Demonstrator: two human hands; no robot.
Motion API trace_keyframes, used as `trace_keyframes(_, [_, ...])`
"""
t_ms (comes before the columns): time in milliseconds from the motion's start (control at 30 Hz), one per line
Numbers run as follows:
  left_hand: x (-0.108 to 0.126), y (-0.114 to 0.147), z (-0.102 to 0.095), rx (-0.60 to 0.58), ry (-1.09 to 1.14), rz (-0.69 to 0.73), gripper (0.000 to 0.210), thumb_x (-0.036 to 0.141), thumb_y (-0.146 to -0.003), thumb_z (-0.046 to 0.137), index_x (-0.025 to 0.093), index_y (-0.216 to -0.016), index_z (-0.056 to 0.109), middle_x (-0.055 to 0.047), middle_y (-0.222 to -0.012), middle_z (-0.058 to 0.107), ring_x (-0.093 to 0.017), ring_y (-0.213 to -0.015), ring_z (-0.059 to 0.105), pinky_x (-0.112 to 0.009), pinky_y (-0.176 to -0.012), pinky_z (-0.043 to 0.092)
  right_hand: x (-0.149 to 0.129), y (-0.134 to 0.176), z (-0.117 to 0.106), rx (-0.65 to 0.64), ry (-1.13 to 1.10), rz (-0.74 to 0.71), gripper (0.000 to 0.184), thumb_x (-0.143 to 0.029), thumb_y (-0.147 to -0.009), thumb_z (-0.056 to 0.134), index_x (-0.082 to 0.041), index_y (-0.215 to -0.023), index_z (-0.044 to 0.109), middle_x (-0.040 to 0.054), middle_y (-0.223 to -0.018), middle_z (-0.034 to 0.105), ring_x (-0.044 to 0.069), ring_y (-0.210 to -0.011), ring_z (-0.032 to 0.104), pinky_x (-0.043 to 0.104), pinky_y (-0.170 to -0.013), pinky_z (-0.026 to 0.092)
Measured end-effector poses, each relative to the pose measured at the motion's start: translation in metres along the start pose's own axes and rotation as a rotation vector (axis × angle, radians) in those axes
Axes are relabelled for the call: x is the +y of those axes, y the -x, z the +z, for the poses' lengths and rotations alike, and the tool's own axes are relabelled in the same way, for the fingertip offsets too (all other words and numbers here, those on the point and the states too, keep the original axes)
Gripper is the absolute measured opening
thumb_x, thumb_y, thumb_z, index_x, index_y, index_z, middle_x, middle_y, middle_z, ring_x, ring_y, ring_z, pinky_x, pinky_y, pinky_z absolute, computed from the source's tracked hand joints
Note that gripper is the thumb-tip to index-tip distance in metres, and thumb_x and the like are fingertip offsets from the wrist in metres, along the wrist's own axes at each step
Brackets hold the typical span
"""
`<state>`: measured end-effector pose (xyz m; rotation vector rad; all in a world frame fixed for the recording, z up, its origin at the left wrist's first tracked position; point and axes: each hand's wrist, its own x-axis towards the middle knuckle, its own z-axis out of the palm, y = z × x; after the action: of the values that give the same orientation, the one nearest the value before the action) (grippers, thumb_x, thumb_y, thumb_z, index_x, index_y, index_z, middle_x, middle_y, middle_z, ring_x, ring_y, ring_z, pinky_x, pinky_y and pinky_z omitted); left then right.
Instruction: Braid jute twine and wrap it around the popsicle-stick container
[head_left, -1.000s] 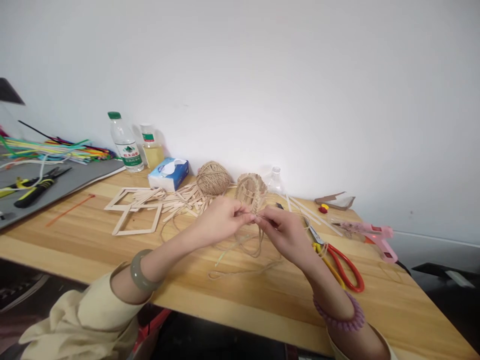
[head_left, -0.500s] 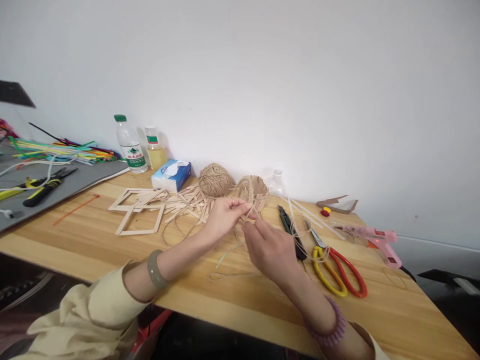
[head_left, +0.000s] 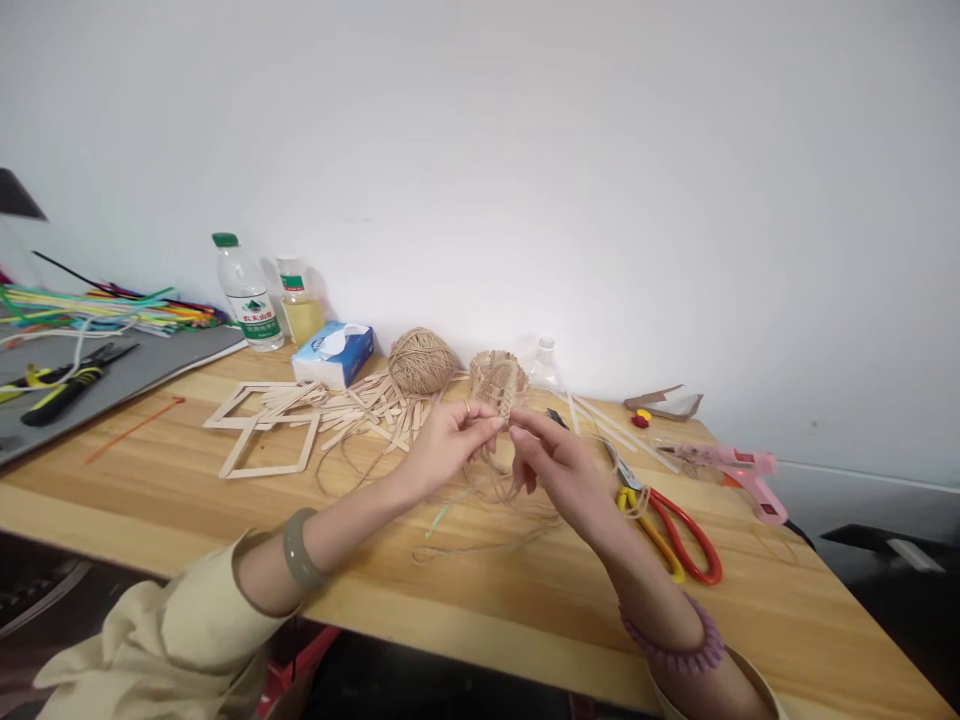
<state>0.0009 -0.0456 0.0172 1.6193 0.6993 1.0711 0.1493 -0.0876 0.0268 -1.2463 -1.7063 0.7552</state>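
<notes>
A braid of jute twine (head_left: 508,398) stands up from my fingertips at mid-table. My left hand (head_left: 455,440) pinches its lower end between thumb and forefinger. From the other side, my right hand (head_left: 561,465) has thumb and forefinger at the same spot, seemingly pinching the braid, with its other fingers curled loosely beneath. Loose twine strands (head_left: 491,545) hang below and trail over the tabletop. Just behind the braid is a small woven brown basket-like piece (head_left: 484,368), partly covered by it. A ball of twine (head_left: 421,362) lies to its left.
Wooden craft sticks (head_left: 375,405) and stick frames (head_left: 266,470) lie left, near a tissue pack (head_left: 334,355) and bottles (head_left: 251,310). To the right are scissors (head_left: 686,540), a partly hidden utility knife (head_left: 556,418) and a pink glue gun (head_left: 750,470). Pliers (head_left: 64,390) rest far left.
My right hand has moved up to the braid, its fingers less tightly curled. The braid now shows more plainly between my hands. The whole view has shifted slightly.
</notes>
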Motion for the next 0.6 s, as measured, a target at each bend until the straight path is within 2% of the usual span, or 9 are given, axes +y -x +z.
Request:
trace_keyframes(67, [0.002, 0.001, -0.001, -0.010, -0.038, 0.005, 0.022, 0.031, -0.078, 0.052, 0.012, -0.064, 0.054, 0.003, -0.054, 0.047, -0.006, -0.049, 0.039, -0.019, -0.049, 0.032, 0.002, -0.002, -0.001, -0.081, -0.095, 0.014, 0.028, -0.034, -0.084, 0.042, -0.016, -0.101, 0.055, -0.0019, -0.059, 0.052, 0.011, -0.049, 0.050, 0.024, -0.047, 0.042])
trace_keyframes(200, [0.004, 0.002, -0.001, -0.009, -0.072, -0.004, 0.021, 0.031, -0.077, 0.052, 0.012, -0.067, 0.056, 0.002, -0.054, 0.048, -0.007, -0.049, 0.041, -0.020, -0.049, 0.034, -0.001, -0.001, -0.004, -0.016, 0.010, -0.065, 0.020, -0.029, -0.082, 0.045, -0.017, -0.078, 0.060, -0.0010, -0.062, 0.049, 0.010, -0.055, 0.047, 0.023, -0.050, 0.040])
trace_keyframes(367, [0.005, 0.002, 0.000, 0.007, -0.044, -0.014, 0.022, 0.031, -0.076, 0.054, 0.012, -0.064, 0.056, 0.002, -0.052, 0.049, -0.007, -0.047, 0.041, -0.020, -0.047, 0.034, -0.008, 0.000, -0.005, 0.043, 0.027, -0.037, 0.022, -0.030, -0.081, 0.046, -0.017, -0.079, 0.063, -0.0026, -0.055, 0.043, 0.008, -0.048, 0.035, 0.021, -0.043, 0.029])
trace_keyframes(500, [0.006, 0.002, -0.001, 0.000, -0.002, -0.044, 0.023, 0.029, -0.074, 0.056, 0.011, -0.060, 0.056, 0.001, -0.052, 0.051, -0.006, -0.046, 0.043, -0.019, -0.047, 0.035, -0.004, -0.002, -0.005, 0.057, 0.055, -0.031, 0.024, -0.034, -0.080, 0.049, -0.016, -0.070, 0.060, -0.0022, -0.056, 0.044, 0.009, -0.050, 0.035, 0.022, -0.046, 0.027])
trace_keyframes(600, [0.005, 0.000, -0.002, 0.013, 0.135, -0.099, 0.020, 0.028, -0.072, 0.060, 0.011, -0.063, 0.056, 0.001, -0.055, 0.055, -0.005, -0.046, 0.044, -0.018, -0.047, 0.036, 0.000, -0.004, -0.007, 0.097, 0.077, -0.034, 0.024, -0.035, -0.080, 0.050, -0.016, -0.067, 0.055, -0.0033, -0.055, 0.041, 0.009, -0.051, 0.034, 0.022, -0.048, 0.028])
